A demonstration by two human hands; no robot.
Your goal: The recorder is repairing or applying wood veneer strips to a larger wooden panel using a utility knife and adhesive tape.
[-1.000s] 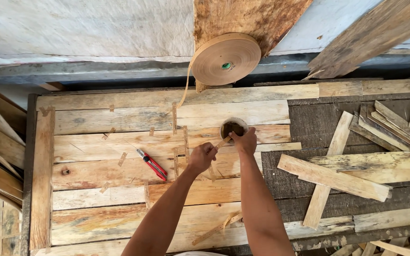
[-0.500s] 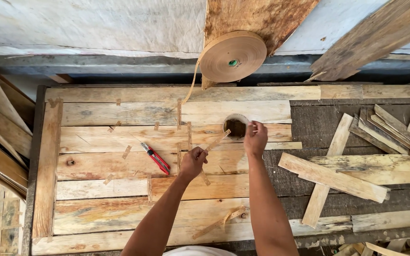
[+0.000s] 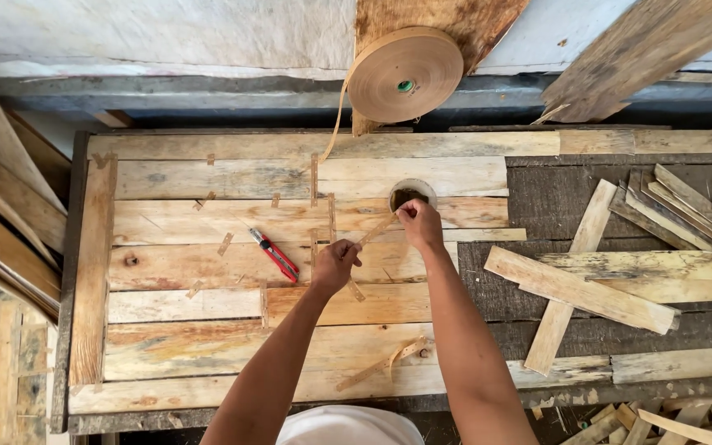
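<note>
- nearest the table's front edge, a loose curl of tape [image 3: 385,363] on the pale boards, well apart from both hands.
- left hand [image 3: 335,265] curled, pinching the near end of a paper tape strip [image 3: 375,230] over the veneer sheets [image 3: 208,247].
- right hand [image 3: 419,224] pinching the strip's far end, just beside the round hole [image 3: 410,194].
- red utility knife [image 3: 274,255] flat to the left, near the left hand, not touching.
- bare wood open toward the left edge; right side crowded by scrap slats [image 3: 578,288].
- farthest back, tape roll [image 3: 405,75] upright against the wall, tail hanging to the table.
</note>
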